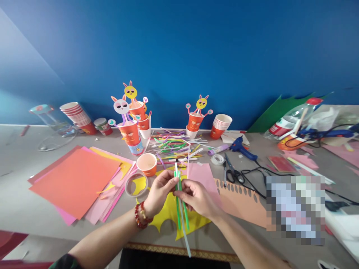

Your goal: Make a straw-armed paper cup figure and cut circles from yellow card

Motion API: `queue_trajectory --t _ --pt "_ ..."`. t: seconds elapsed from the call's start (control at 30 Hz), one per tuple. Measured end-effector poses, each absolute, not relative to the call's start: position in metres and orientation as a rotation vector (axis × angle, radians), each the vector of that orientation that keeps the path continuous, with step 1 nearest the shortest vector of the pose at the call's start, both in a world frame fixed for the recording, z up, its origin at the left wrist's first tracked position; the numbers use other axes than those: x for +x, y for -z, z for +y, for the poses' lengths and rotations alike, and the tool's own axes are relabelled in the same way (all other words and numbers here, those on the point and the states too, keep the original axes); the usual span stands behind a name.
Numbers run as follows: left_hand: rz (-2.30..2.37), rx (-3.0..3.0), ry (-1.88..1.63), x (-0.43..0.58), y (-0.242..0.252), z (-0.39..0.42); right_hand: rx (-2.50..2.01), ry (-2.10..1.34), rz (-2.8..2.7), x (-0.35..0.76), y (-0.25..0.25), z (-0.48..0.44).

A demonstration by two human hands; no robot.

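Both hands meet over the front middle of the table, pinching a small group of drinking straws (183, 224), green ones and a whitish one. My left hand (163, 188), with red bead bracelets at the wrist, is closed on the straws near their upper end. Just to the right, my right hand (196, 194) is closed on them slightly lower down. The straws hang down past the fingers, the whitish one longest. Beneath lies yellow paper (165, 218) with cut-out edges. A roll of clear tape (136, 184) and an orange paper cup (147, 164) sit left of my hands.
Loose straws (168, 144) lie in a heap behind. Decorated cup figures (129, 132) stand at the back. Coloured paper sheets (75, 179) are stacked at left. Scissors (234, 173), a blue glue gun (242, 149) and black cables lie at right, near a plastic bottle (294, 116).
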State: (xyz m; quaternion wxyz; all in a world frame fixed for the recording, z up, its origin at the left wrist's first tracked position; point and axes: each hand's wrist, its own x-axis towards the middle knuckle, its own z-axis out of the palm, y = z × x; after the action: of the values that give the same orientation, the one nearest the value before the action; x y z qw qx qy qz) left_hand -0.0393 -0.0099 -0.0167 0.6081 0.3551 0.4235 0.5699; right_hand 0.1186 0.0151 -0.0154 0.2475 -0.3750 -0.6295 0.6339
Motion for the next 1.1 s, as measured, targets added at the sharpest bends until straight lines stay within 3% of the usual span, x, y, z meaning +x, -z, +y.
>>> queue_trajectory --t 0.5,1.1 --pt "1.027 0.831 -1.255 -0.042 0.014 -0.008 -0.920 -1.962 -1.615 0.120 0.021 0.020" --pt "1.006 0.894 -1.272 -0.041 0.013 -0.009 -0.902 -1.970 -1.570 0.121 0.020 0.022"
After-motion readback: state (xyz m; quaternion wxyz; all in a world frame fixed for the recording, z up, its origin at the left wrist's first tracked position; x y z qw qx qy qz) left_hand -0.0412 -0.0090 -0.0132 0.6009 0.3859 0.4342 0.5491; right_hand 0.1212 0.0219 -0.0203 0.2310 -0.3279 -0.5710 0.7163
